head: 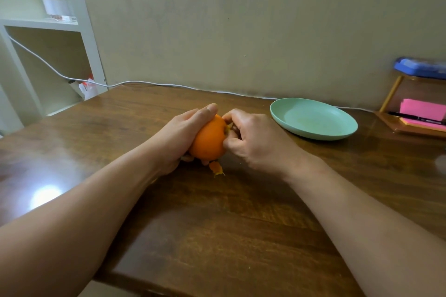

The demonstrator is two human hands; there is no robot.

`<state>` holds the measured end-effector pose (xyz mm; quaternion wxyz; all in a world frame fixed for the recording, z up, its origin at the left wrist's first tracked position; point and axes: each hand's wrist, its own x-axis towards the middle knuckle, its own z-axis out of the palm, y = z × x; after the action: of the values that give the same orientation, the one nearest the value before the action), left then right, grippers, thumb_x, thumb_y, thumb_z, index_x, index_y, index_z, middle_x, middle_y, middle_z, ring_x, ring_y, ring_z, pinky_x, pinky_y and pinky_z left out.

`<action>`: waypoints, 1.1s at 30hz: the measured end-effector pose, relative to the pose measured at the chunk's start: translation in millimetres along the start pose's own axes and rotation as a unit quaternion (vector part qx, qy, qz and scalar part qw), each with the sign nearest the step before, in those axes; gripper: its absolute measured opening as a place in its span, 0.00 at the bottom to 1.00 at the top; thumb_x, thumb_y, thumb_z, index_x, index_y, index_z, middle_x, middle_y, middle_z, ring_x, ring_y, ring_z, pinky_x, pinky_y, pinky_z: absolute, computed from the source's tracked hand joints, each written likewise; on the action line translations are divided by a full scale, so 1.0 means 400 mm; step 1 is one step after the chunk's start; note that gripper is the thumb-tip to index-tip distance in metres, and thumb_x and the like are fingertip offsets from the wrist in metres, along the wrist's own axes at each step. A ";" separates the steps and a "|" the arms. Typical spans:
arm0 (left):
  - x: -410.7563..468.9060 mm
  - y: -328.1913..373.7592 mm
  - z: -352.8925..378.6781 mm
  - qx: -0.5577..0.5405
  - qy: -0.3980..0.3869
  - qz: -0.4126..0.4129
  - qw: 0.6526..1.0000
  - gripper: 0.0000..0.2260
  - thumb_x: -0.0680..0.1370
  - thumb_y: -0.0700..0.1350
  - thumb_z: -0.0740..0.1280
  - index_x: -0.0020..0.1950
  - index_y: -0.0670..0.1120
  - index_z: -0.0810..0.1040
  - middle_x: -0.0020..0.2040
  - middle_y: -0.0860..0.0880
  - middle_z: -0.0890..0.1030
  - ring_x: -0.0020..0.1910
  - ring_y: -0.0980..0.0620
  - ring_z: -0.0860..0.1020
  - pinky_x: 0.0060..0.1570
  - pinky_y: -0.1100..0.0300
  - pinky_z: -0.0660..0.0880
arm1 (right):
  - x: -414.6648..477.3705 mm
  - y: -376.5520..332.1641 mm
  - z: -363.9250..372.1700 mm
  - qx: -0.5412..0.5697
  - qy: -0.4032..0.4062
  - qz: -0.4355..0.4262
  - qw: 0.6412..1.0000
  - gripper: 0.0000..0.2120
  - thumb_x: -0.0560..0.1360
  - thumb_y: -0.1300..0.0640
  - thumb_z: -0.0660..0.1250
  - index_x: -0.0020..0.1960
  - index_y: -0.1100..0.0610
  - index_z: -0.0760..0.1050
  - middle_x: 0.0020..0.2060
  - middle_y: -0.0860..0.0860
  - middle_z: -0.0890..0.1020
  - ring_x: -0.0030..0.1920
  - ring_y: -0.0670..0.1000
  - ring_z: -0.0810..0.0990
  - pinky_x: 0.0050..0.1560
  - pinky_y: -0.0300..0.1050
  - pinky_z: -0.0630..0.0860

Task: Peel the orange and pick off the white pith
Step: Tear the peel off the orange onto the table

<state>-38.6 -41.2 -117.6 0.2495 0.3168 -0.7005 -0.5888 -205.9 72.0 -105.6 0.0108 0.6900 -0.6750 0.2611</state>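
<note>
An orange, almost wholly in its skin, sits just above the wooden table near its middle. My left hand grips it from the left, fingers curled over the top and under the bottom. My right hand is at the fruit's right end, its curled fingertips pinching at a small torn spot of peel there. A small scrap of orange peel lies on the table right below the fruit. The fruit's far side is hidden by my fingers.
A pale green plate stands at the right rear of the table. Further right is a wooden stand with pink sticky notes and a black pen. A white cable runs along the wall. Open shelving stands at the left.
</note>
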 end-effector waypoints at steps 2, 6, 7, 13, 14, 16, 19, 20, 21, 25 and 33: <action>0.000 0.000 -0.002 -0.007 -0.003 -0.002 1.000 0.24 0.80 0.70 0.64 0.67 0.56 0.78 0.51 0.40 0.86 0.39 0.39 0.85 0.28 0.58 0.70 | 0.000 0.003 0.000 0.014 -0.001 0.002 1.000 0.10 0.84 0.50 0.64 0.63 0.49 0.77 0.46 0.45 0.81 0.44 0.46 0.80 0.46 0.53 0.80; -0.001 0.000 -0.013 -0.041 -0.009 -0.016 0.999 0.24 0.80 0.70 0.64 0.67 0.54 0.77 0.50 0.38 0.86 0.37 0.40 0.85 0.25 0.61 0.69 | -0.004 0.009 -0.005 0.071 -0.006 0.015 0.997 0.15 0.86 0.47 0.61 0.70 0.48 0.76 0.49 0.45 0.83 0.46 0.47 0.83 0.47 0.53 0.82; -0.001 -0.001 -0.014 -0.043 -0.009 -0.015 0.999 0.24 0.80 0.70 0.64 0.66 0.54 0.77 0.50 0.39 0.86 0.37 0.40 0.85 0.25 0.61 0.69 | -0.005 0.010 -0.006 0.082 -0.012 0.020 0.996 0.16 0.87 0.45 0.60 0.72 0.48 0.75 0.51 0.46 0.83 0.47 0.47 0.84 0.48 0.54 0.84; 0.005 -0.005 -0.005 0.003 -0.004 -0.001 1.000 0.25 0.79 0.71 0.64 0.66 0.56 0.79 0.51 0.40 0.86 0.39 0.40 0.85 0.29 0.58 0.72 | -0.004 0.010 -0.019 0.085 -0.055 0.032 0.994 0.14 0.87 0.46 0.60 0.70 0.47 0.76 0.48 0.47 0.84 0.44 0.51 0.85 0.48 0.59 0.84; 0.003 -0.004 -0.001 0.007 0.000 0.005 1.000 0.24 0.79 0.71 0.64 0.65 0.56 0.79 0.50 0.41 0.87 0.39 0.39 0.85 0.31 0.57 0.73 | -0.003 0.009 -0.018 0.079 -0.052 0.033 0.995 0.13 0.87 0.46 0.60 0.67 0.47 0.77 0.47 0.46 0.84 0.43 0.50 0.85 0.48 0.59 0.84; -0.001 -0.001 0.004 0.015 0.007 0.016 1.000 0.21 0.80 0.70 0.64 0.63 0.58 0.80 0.48 0.43 0.87 0.40 0.39 0.86 0.37 0.53 0.74 | 0.001 0.007 -0.012 0.062 -0.038 0.034 0.997 0.11 0.85 0.47 0.61 0.63 0.48 0.78 0.45 0.46 0.83 0.43 0.49 0.83 0.49 0.60 0.83; -0.002 -0.001 0.007 0.014 0.013 0.020 1.000 0.19 0.80 0.69 0.64 0.62 0.58 0.80 0.50 0.44 0.88 0.41 0.40 0.86 0.38 0.52 0.75 | 0.007 0.006 -0.001 0.056 -0.018 0.038 0.998 0.08 0.83 0.49 0.63 0.59 0.48 0.78 0.44 0.46 0.82 0.43 0.50 0.81 0.48 0.60 0.81; -0.002 -0.001 0.007 0.013 0.015 0.020 1.000 0.19 0.80 0.69 0.64 0.62 0.58 0.80 0.50 0.44 0.87 0.41 0.40 0.86 0.38 0.52 0.75 | 0.007 0.006 0.000 0.063 -0.019 0.039 0.997 0.07 0.83 0.49 0.63 0.58 0.48 0.78 0.44 0.46 0.82 0.42 0.49 0.81 0.47 0.59 0.81; -0.003 -0.001 0.008 0.013 0.016 0.019 1.000 0.20 0.80 0.69 0.64 0.62 0.58 0.80 0.51 0.44 0.87 0.41 0.40 0.86 0.37 0.52 0.75 | 0.007 0.007 0.001 0.069 -0.020 0.039 0.997 0.07 0.83 0.50 0.63 0.58 0.48 0.78 0.44 0.46 0.82 0.42 0.49 0.81 0.47 0.59 0.82; -0.003 -0.002 0.005 0.012 0.014 0.015 1.000 0.21 0.80 0.70 0.64 0.65 0.58 0.79 0.53 0.43 0.86 0.41 0.41 0.86 0.32 0.56 0.76 | 0.004 0.006 0.000 0.085 -0.020 0.039 0.995 0.08 0.83 0.51 0.64 0.60 0.48 0.78 0.44 0.46 0.82 0.42 0.49 0.82 0.46 0.58 0.82; -0.003 -0.001 -0.005 -0.020 0.007 -0.005 1.000 0.21 0.80 0.70 0.64 0.64 0.56 0.78 0.51 0.39 0.87 0.38 0.38 0.85 0.31 0.57 0.69 | -0.008 0.012 -0.001 0.200 -0.029 0.075 0.976 0.14 0.88 0.49 0.58 0.67 0.48 0.78 0.50 0.51 0.83 0.48 0.53 0.85 0.44 0.59 0.86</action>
<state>-36.4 -41.8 -117.6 0.2583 0.3194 -0.6853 -0.6014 -210.6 74.8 -108.1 -0.1670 0.6329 -0.6587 0.3709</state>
